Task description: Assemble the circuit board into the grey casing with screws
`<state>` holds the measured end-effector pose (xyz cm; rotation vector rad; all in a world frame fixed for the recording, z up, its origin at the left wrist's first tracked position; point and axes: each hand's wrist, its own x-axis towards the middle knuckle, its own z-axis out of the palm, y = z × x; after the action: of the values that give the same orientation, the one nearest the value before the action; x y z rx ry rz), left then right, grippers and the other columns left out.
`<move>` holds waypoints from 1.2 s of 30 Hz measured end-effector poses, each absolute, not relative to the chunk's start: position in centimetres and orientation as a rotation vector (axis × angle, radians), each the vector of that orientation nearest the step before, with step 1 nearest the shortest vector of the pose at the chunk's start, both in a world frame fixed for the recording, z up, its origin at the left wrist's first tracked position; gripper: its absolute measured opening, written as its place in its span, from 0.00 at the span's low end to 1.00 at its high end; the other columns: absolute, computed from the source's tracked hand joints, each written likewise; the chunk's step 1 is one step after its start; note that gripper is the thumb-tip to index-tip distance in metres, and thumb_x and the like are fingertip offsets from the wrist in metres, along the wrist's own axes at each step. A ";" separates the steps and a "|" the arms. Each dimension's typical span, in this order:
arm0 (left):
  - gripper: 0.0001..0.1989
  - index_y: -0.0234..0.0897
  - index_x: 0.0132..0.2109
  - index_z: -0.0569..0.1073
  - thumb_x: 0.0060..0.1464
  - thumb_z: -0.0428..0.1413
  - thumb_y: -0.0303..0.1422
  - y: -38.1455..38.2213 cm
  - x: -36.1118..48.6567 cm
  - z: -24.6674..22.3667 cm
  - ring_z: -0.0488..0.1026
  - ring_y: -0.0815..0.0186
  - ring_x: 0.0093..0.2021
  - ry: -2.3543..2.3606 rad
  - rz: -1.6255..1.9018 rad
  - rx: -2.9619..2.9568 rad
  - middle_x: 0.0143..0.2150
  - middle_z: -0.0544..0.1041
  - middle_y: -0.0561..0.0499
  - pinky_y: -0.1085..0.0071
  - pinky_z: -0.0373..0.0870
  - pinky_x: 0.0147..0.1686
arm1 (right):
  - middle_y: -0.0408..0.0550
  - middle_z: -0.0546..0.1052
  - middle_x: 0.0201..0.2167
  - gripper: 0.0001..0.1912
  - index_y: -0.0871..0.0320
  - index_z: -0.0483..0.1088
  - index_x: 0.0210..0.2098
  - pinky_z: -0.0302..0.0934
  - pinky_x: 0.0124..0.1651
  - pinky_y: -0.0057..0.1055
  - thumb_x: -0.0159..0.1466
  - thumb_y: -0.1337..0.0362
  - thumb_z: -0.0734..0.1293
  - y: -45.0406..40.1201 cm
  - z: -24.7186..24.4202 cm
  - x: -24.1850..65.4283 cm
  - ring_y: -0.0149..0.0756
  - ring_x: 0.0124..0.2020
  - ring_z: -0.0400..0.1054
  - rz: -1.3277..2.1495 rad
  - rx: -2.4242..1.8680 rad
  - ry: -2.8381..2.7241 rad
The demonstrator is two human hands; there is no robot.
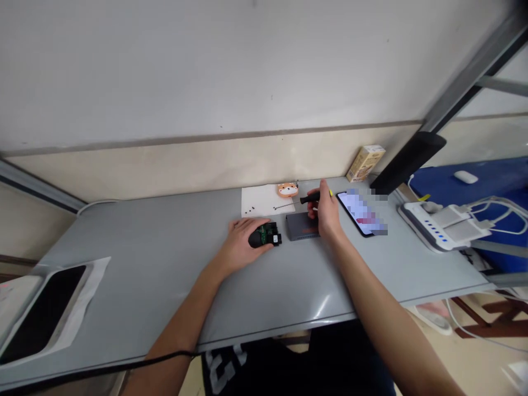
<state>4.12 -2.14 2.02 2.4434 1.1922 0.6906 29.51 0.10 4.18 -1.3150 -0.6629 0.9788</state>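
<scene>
A small black device (268, 234) lies on the grey desk (157, 236), near the middle, with part of its inside bare. Its left end is a smooth, dark, rounded piece; beside that, a green circuit board shows, with blocky black parts standing along its right side and a small pale patch on one near the front. The finer parts are too small to make out.

The left hand (242, 239) grips the device from the left, fingers around its far side and thumb along the near side. The right hand (328, 212) is closed around the black handle of a screwdriver (310, 197), whose thin shaft points left and slightly down over a sheet of white paper (259, 197). A dark speck sits at the tip, perhaps a screw, though the view is too coarse to be sure. A few small dark bits (249, 210) lie on the paper's near left part.

Just right of the device, partly behind the right hand, is a flat grey case (301, 227) with a reddish marking. An orange pouch with an animal face (287, 190) rests at the paper's far right corner. Farther right lie a lit phone (361, 214), a carton (365, 163) against the wall and a white power strip (437, 225) with chargers plugged in. A dark-screened tablet (45, 308) lies at the desk's left end.
</scene>
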 end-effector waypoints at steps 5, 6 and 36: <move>0.28 0.49 0.63 0.69 0.57 0.67 0.40 -2.1 3.9 1.6 0.72 0.53 0.61 1.206 0.684 2.420 0.61 0.77 0.49 0.51 0.58 0.64 | 0.40 0.64 0.16 0.32 0.55 0.69 0.29 0.47 0.17 0.27 0.63 0.32 0.61 -0.1 4.4 29.4 0.28 0.15 0.55 0.967 -1.318 -0.675; 0.30 0.49 0.64 0.68 0.56 0.67 0.40 -2.1 3.8 1.5 0.71 0.53 0.61 1.222 0.694 2.398 0.62 0.76 0.48 0.52 0.59 0.64 | 0.39 0.63 0.15 0.32 0.55 0.69 0.29 0.46 0.17 0.27 0.63 0.32 0.60 -0.2 4.4 29.4 0.28 0.15 0.54 0.962 -1.321 -0.688; 0.06 0.43 0.41 0.79 0.62 0.62 0.39 -2.0 4.3 2.0 0.74 0.60 0.48 1.297 0.985 2.345 0.42 0.82 0.53 0.56 0.59 0.57 | 0.41 0.65 0.17 0.30 0.56 0.70 0.25 0.50 0.19 0.26 0.63 0.35 0.63 -1.4 5.3 26.7 0.29 0.17 0.59 1.033 -1.266 -0.799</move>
<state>4.26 -1.99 2.04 2.3447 1.2968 0.9849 26.74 -1.43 5.26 -1.2660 -0.7986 1.0333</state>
